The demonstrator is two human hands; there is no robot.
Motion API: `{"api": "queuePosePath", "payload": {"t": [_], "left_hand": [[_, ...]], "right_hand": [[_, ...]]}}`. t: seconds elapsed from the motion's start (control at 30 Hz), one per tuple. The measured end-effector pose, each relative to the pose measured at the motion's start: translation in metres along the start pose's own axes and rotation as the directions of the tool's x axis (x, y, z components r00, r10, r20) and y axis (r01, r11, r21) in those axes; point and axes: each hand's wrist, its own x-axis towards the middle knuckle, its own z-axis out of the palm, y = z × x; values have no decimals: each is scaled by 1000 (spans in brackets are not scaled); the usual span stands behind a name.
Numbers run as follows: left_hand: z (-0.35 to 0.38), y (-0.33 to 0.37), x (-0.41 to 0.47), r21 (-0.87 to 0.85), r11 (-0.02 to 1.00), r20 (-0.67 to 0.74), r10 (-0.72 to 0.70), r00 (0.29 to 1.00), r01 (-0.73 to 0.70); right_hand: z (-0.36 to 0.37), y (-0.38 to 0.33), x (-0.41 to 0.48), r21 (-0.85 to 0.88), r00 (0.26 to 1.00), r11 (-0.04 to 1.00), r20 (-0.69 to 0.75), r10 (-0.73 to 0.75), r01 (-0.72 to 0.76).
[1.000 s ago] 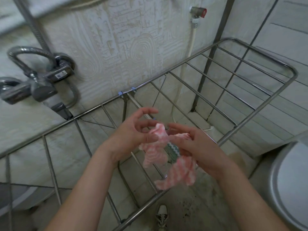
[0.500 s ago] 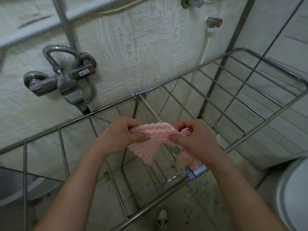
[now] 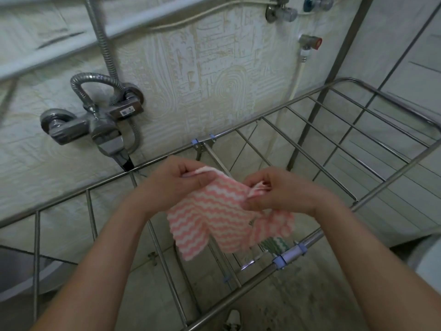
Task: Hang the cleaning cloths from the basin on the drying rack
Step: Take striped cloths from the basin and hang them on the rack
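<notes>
Both forearms come in from the bottom edge and the hands meet above the middle of the drying rack. Left hand: knuckles up, thumb and curled fingers pinching the top left corner of the pink-and-white cloth. Right hand: fingers curled, pinching the bunched right edge. The cloth is stretched between them at the top, and the rest hangs over the centre rungs. Cannot tell whether it touches the rungs.

Hidden: the right fingertips are buried in the cloth folds. A green-striped cloth peeks out under the pink one's lower right edge, just beside the front rail and its blue clips. Cannot tell whether it is held or hung. A grey curved rim at lower left is cut off by the frame. A shoe is partly cut off at the bottom.

Edges: the back rail runs close along the wall. The shower mixer juts out beyond it, left of the left hand. Bare rungs stretch right of the right hand to the rounded far corner.
</notes>
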Motion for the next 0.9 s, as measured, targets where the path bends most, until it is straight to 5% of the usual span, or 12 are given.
{"api": "queuePosePath", "payload": {"t": [0.13,0.3,0.5,0.6,0.7,0.8,0.9], "left_hand": [[-11,-7,7,-22,996,-154,76,985,-81],[-19,-19,29,72,991,-194,125,973,-113],[-18,-21,52,-157,969,-345,125,930,-189],[-13,-36,74,-305,939,-458,1,889,-158],[4,-77,111,-240,971,-544,-144,827,11],[22,-121,139,-118,965,-541,-262,799,236],[27,-151,151,-13,938,-545,-296,785,345]], "right_hand": [[-33,8,1,-74,990,996,-136,31,-41],[-55,17,20,298,882,951,-465,73,79],[-73,19,43,448,848,861,-529,37,242],[-83,21,66,361,811,913,-582,64,187],[-82,35,111,21,798,995,-596,93,-100],[-63,72,163,-151,830,929,-514,219,-338],[-47,96,197,-234,815,876,-522,253,-422]]}}
